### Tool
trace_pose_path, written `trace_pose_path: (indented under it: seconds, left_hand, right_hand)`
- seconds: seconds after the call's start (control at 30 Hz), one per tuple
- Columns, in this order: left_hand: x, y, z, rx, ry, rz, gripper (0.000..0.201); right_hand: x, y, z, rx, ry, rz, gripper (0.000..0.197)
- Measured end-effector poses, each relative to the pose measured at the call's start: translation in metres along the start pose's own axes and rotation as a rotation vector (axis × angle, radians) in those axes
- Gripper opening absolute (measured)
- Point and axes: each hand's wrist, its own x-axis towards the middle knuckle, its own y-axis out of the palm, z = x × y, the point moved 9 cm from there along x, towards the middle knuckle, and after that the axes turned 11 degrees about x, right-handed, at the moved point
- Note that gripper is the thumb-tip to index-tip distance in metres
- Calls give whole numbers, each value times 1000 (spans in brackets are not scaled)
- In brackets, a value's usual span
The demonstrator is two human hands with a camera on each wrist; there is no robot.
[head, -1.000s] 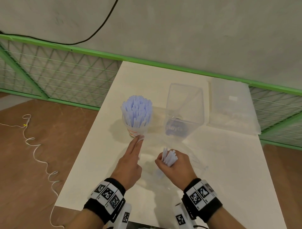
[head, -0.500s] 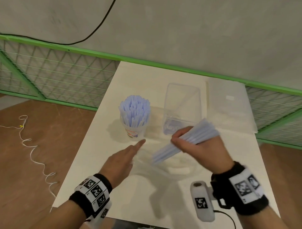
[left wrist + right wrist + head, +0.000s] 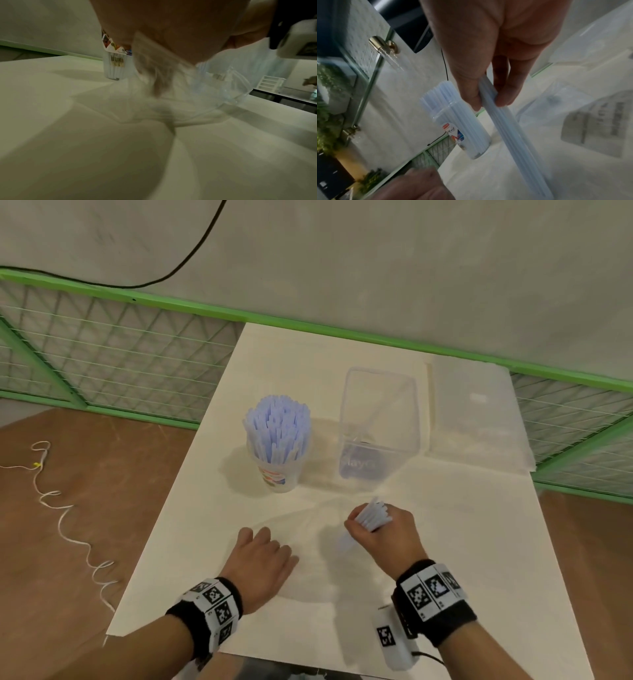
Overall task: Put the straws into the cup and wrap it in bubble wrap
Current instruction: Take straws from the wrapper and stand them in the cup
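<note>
Straws (image 3: 371,517) in a small bundle were gripped in the right hand (image 3: 383,537), thumb and fingers curled round them, above the near half of the table (image 3: 479,542). Cup (image 3: 278,460), packed with more straws, stood upright beyond. Left hand (image 3: 263,563) lay on clear plastic film (image 3: 214,97), fingers curled; whether they pinched it, could not tell.

The straws (image 3: 278,429) look like thin, smooth, translucent plastic, as does the cup (image 3: 280,474) (with a glossy printed label). The box (image 3: 379,419) is clear hard plastic. The table (image 3: 219,508) is matt and smooth; the floor (image 3: 85,474) looks like wood.
</note>
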Motion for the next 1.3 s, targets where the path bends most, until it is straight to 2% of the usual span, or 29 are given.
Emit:
trace_pose_path:
  seconds: [0.03,0.1,0.2,0.3,0.43,0.53,0.63,0.7,0.77,0.83,0.9,0.97,1.07,1.13,1.2,1.3]
  left_hand:
    - [7,2,0,20,-14,34,46]
    - [14,14,3,7,-52,231,50]
    - [7,50,2,-66,-71,472,92]
    - [9,62,2,-74,-58,486,105]
    - [19,67,14,-58,-70,510,113]
    - [27,62,18,-35,-59,514,112]
    - [30,40,20,-67,-53,500,106]
    - [32,6,24,-168,-45,351,95]
    - [30,-50,31,-287,-4,8,66]
    - [20,-103,52,-330,-9,-359,35]
    - [17,-139,84,-291,-122,-536,31]
    - [22,-161,119,-245,-251,-581,48]
    - [50,-159,145,-212,-254,-395,77]
    - [76,-141,150,-199,-208,-248,83]
    - [96,-124,155,-265,-177,-141,78]
    - [112,-111,162,-594,-162,-46,55]
  right_hand:
    - [1,1,-2,-14,4,-4,8]
    - [4,1,-7,-43,33,-11,11]
    - [8,2,-9,-78,61,12,17]
    - [9,-9,2,-43,20,2,13]
    - [10,-52,9,12,-77,-177,11]
    - [17,-51,-17,-117,6,-142,18]
    - [22,-45,-39,-134,81,-130,22]
    - [24,-44,-33,-145,68,-108,21]
    - [23,-47,-17,-132,25,-100,23]
    - [19,-51,18,-87,-94,-128,21]
    - [10,-61,64,-22,-260,-179,25]
    - [6,-72,111,40,-371,-191,13]
    - [17,-72,159,237,-341,-50,4]
    - [26,-56,183,288,-336,85,4]
    - [37,-31,197,236,-335,191,7]
    - [54,-5,207,131,-372,222,15]
